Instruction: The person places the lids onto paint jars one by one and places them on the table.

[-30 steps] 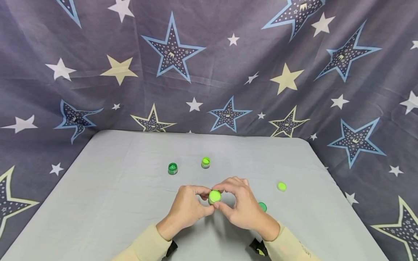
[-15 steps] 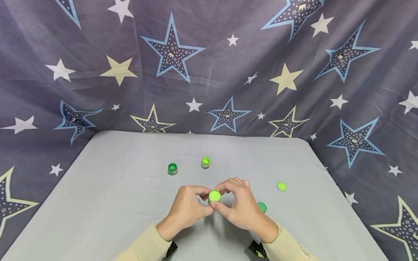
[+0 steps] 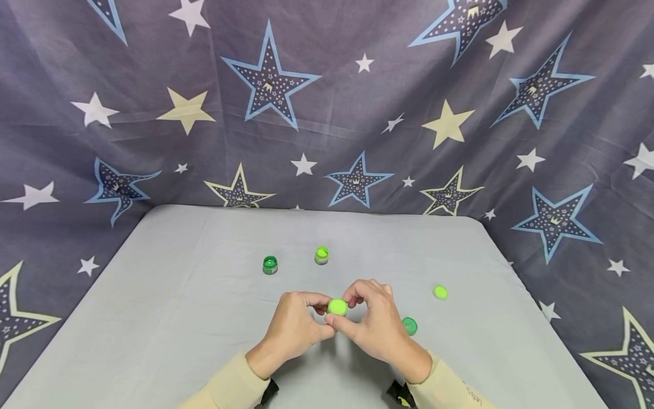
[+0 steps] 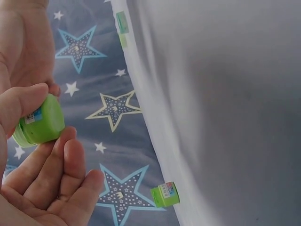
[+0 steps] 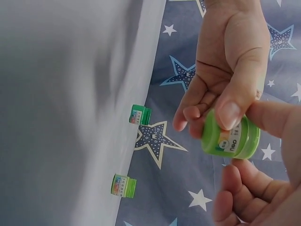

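Note:
A small lime-green paint jar (image 5: 223,139) with a printed label is held up between both hands, its lid (image 3: 337,307) on top. My left hand (image 3: 292,326) grips the jar's body, the thumb on the label in the left wrist view. My right hand (image 3: 380,326) has its thumb and fingers around the lid; the thumb lies at the near edge and the index fingertip at the right edge. On the table beyond stand a dark green jar (image 3: 270,265) and a lime jar (image 3: 322,255), both without lids on.
A green lid (image 3: 410,326) lies on the table just right of my right hand. Farther right is a lime lid (image 3: 440,292). The pale cloth-covered table (image 3: 153,318) meets a dark star-patterned curtain (image 3: 317,130) at its far edge.
My right thumb has slid left along the lid's near edge, and the index finger has swung to its right side. The left hand keeps its hold with hardly any shift.

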Tool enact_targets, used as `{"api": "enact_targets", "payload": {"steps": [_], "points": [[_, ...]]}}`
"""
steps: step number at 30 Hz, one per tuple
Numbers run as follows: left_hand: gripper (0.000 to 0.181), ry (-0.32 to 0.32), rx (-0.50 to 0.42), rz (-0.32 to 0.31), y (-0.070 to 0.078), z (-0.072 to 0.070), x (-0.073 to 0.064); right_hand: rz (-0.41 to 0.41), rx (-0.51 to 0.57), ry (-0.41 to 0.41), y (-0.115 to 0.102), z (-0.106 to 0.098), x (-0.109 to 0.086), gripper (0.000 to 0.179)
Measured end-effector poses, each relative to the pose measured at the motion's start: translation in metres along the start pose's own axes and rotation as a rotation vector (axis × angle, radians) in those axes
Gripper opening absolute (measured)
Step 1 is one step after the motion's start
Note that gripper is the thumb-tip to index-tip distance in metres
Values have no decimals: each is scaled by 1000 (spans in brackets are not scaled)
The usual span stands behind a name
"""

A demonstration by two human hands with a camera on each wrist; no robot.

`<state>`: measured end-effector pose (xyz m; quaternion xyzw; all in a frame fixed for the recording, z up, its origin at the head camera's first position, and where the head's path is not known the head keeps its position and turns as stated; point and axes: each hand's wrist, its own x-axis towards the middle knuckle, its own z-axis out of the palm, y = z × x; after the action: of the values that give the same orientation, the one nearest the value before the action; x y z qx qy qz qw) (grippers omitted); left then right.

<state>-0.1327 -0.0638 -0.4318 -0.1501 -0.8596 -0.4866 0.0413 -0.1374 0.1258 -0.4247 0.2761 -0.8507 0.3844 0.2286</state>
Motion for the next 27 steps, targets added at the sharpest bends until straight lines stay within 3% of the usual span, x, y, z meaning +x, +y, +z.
{"api": "enact_targets", "payload": {"steps": [15, 27], "points": [[26, 48, 21, 19, 0, 3, -1, -1, -37, 55, -1, 3, -1, 43], [26, 17, 9, 22, -2, 2, -1, -18, -4, -43, -2, -3, 0, 36]]}}
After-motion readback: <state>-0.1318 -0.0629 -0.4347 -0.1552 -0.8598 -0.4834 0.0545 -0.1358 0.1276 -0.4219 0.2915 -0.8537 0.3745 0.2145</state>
